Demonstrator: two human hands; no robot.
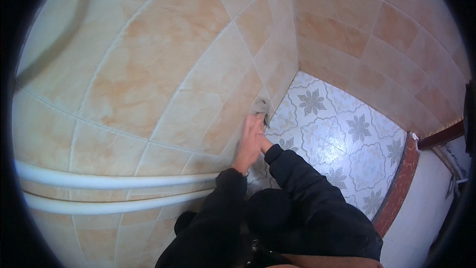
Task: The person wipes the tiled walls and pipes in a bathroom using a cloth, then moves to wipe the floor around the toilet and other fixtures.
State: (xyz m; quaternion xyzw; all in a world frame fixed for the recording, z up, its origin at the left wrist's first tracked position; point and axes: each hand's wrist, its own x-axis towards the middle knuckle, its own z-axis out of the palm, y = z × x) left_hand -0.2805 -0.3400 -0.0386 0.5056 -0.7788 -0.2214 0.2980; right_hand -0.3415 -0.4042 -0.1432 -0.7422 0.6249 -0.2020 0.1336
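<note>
My two hands are close together, low against the tiled wall near where it meets the floor. A crumpled greyish cloth with dark patches is pressed to the wall at my fingertips. My left hand reaches up to it, its fingers closed on the cloth's lower edge. Right beside it, my right hand overlaps the left, and its fingers also close in at the cloth. Where one hand's fingers end and the other's begin is hard to make out. Both forearms are in dark sleeves.
Two white pipes run along the wall at left, ending near my left sleeve. Beige-orange tiled walls meet in a corner ahead. Patterned floor tiles lie at right, bordered by a reddish-brown sill.
</note>
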